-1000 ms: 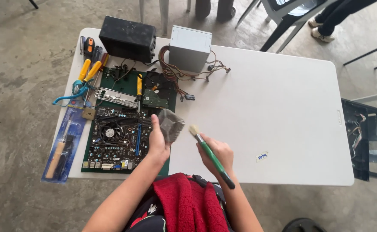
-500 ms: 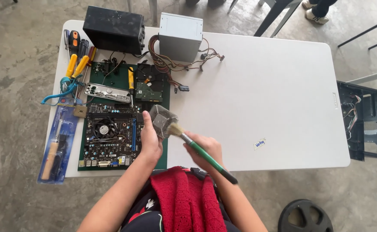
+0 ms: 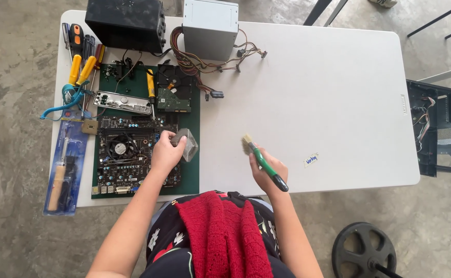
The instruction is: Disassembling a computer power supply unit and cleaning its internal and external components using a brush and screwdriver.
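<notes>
**Two hands, two light things: a small grey part and a green brush**

Two things are in your grasp. Your left hand (image 3: 164, 153), left of centre in the frame, is closed around a small grey part (image 3: 185, 144) in what looks like clear wrap, held just above the right edge of the motherboard (image 3: 127, 154). It looks light, rigid and probably fragile; hold it by its edges, and mind that the wrap may be slippery. Your right hand (image 3: 267, 172), lower centre, is wrapped around the green handle of a paintbrush (image 3: 260, 159), bristles pointing to the upper left over the white table (image 3: 328, 103). The brush should be light, with a stiff handle and soft bristles; your mid-handle hold suits it.

As for packages and labels: a long blue blister pack (image 3: 65, 167) holding a wooden-handled tool lies at the lower left table edge. A small white sticker (image 3: 311, 160) with blue marks sits right of your brush hand. The grey power supply box (image 3: 210, 28) stands at top centre, and a black box (image 3: 126, 20) to its left.
</notes>
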